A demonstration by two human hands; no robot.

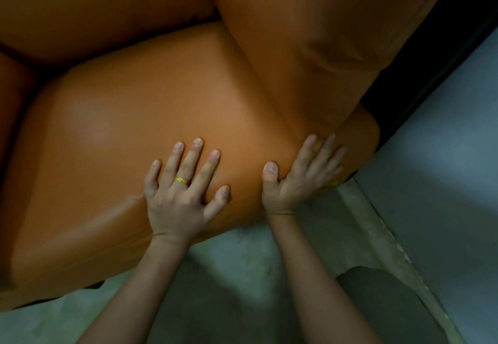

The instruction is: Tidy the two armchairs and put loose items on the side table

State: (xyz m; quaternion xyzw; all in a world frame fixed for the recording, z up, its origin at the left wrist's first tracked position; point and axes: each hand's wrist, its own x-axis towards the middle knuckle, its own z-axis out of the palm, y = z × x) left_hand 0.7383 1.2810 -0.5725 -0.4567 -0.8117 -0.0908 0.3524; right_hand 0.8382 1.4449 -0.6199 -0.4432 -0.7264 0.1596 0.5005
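Orange leather armchair (80,230) fills upper and left frame, seen from above at its front edge. Seat cushion (161,106) at centre; armrest (296,33) rises at upper right; back cushion (94,6) at upper left. Left hand (179,192) flat on seat cushion near front edge, fingers straight and spread, holding nothing; gold ring (182,180) on one finger. Right hand (296,176) just beside it, fingers straight, splayed over armrest front, thumb on cushion at seam, gripping nothing. Grey floor (242,262) below and right of chair.
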